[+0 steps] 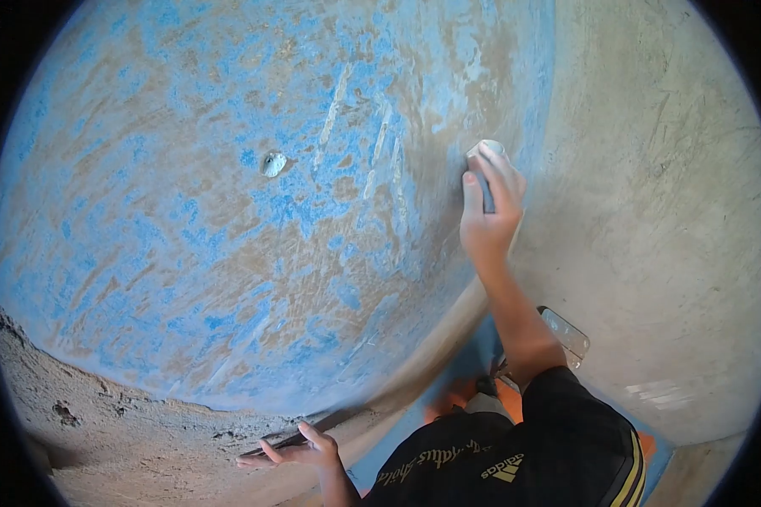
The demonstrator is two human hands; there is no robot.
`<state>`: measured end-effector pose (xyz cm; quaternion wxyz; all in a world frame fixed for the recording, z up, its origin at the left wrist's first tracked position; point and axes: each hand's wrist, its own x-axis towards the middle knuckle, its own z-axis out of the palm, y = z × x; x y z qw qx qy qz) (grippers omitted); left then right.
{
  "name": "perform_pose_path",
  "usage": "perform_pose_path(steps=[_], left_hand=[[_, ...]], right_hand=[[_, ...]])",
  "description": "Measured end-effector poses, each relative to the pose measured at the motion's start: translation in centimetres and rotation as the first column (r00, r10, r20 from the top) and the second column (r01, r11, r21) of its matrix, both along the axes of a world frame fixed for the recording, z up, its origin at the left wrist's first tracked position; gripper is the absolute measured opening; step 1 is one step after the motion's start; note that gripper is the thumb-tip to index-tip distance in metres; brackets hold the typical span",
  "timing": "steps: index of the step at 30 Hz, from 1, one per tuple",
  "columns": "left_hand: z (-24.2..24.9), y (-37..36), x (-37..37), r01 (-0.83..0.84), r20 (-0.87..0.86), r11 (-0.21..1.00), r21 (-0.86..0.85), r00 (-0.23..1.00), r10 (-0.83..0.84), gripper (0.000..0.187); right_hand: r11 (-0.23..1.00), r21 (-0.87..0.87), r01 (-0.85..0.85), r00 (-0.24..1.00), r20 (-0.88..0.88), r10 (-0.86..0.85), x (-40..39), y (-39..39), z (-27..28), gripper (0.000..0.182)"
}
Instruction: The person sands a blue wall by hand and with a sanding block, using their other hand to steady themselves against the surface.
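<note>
My right hand [492,198] is raised against the wall, its fingers and thumb closed round a small grey block [487,193] with a pale upper end. The block lies close to the patchy blue wall [228,194], near where the blue paint ends. Lower down, my left hand [300,449] has its fingers and thumb spread apart. It is near the wall's rough lower edge, beside a dark strip [334,419]. My right forearm crosses in front of a greyish rectangular thing with rounded corners [571,340].
Pale scratch marks [334,114] and a small whitish hole [274,164] show in the blue paint. Bare grey plaster [651,211] covers the right side. Rough, crumbly masonry [68,414] runs along the lower left. Blue and orange surfaces [647,442] lie below my body.
</note>
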<state>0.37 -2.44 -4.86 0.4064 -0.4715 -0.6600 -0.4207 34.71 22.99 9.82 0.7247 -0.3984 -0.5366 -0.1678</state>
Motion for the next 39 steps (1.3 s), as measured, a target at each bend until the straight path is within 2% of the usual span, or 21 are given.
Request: perform_pose_path(steps=[5,8,9,12,13,16,17,20,21,24,27,30,31,34,35,38,39], left_hand=[[-0.2,0.3,0.1,-0.007,0.012,1.0,0.02,1.0,0.007,0.074],[0.1,0.5,0.3,0.006,-0.004,0.999,0.047,1.0,-0.006,0.072],[0.2,0.5,0.3,0.008,-0.01,0.998,0.056,1.0,-0.007,0.071],[0.5,0.6,0.6,-0.011,-0.014,0.998,0.056,1.0,0.012,0.072],[0.3,0.5,0.5,-0.012,-0.013,0.999,0.049,1.0,0.013,0.072],[0.2,0.0,0.2,-0.019,-0.011,1.0,0.013,1.0,0.019,0.073],[0.5,-0.3,0.5,-0.024,-0.002,1.0,0.0,1.0,0.024,0.073],[0.2,-0.3,1.7,-0.06,0.044,0.998,0.0,0.997,0.06,0.071],[0.4,-0.3,2.1,-0.072,0.058,0.997,-0.004,0.996,0.072,0.071],[0.8,0.2,3.9,-0.058,0.069,0.998,0.011,0.996,0.058,0.07],[0.6,0.9,6.1,-0.064,0.103,0.998,0.004,0.993,0.063,0.071],[0.6,2.0,8.4,-0.06,0.109,0.998,-0.01,0.992,0.061,0.072],[0.8,2.3,8.9,-0.057,0.102,0.998,-0.02,0.993,0.059,0.072],[1.5,3.4,10.7,-0.035,0.101,0.999,0.012,0.994,0.033,0.071],[1.8,3.8,11.5,-0.049,0.107,0.999,0.007,0.993,0.048,0.071],[2.4,4.8,13.0,-0.066,0.102,0.998,-0.006,0.993,0.066,0.072],[2.3,5.3,13.4,-0.061,0.094,0.998,-0.007,0.994,0.062,0.072]], right_hand=[[0.993,0.096,-0.073,0.972,0.229,0.049,-1.6,-2.5,0.6,0.024],[1.0,-0.004,-0.011,1.0,-0.02,0.011,0.7,0.4,0.7,0.025],[1.0,-0.005,0.027,0.999,0.035,-0.027,0.7,-0.1,1.1,0.026],[0.981,0.106,-0.161,0.957,0.258,0.129,-1.5,-2.9,1.4,0.027],[0.983,0.113,-0.146,0.948,0.299,0.107,-1.3,-2.9,1.4,0.027],[1.0,-0.012,-0.024,0.999,0.034,0.024,1.5,0.3,2.2,0.028],[0.999,-0.027,-0.021,1.0,0.012,0.022,1.9,0.4,2.7,0.027],[0.975,0.074,-0.21,0.955,0.23,0.188,-1.0,-2.8,3.0,0.026],[0.973,0.013,-0.232,0.938,0.269,0.221,-1.4,-3.6,2.8,0.025],[0.987,0.033,-0.158,0.986,0.067,0.155,1.7,0.9,2.5,0.028],[0.993,0.028,-0.115,0.975,0.194,0.108,2.4,0.5,2.6,0.029],[0.974,0.04,-0.223,0.91,0.367,0.193,1.8,-0.6,1.7,0.028],[0.977,0.068,-0.203,0.935,0.31,0.173,3.1,0.9,1.9,0.028],[0.982,-0.003,-0.188,0.981,0.053,0.187,6.9,4.3,3.1,0.03],[0.988,0.045,-0.15,0.977,0.159,0.141,7.0,4.2,2.9,0.03],[0.941,-0.009,-0.339,0.853,0.419,0.311,6.6,2.1,1.7,0.029],[0.952,0.019,-0.305,0.85,0.456,0.264,7.4,2.9,1.2,0.028]])
